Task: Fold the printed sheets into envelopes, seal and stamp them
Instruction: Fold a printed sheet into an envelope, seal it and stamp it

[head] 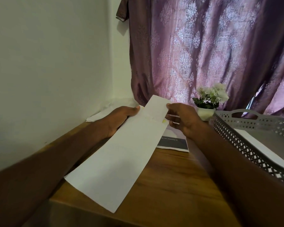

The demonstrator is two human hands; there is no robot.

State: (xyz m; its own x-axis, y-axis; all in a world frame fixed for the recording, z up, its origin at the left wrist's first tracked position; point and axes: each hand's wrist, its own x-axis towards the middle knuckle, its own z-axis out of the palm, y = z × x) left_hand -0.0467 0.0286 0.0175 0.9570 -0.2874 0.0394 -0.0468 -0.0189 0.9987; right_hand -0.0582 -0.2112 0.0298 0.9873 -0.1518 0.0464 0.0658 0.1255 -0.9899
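Folded sheet [121, 153] held above the bench [170, 185].
Left hand [121, 119] and right hand [181, 119] each pinch its far end; uneven pull could skew the crease.

you're in a home, at a wooden table [170, 185] pushed into a plain wall corner. beyond your grip hangs a purple patterned curtain [203, 46], with a small potted flower [210, 99] (white blooms) just right of it.
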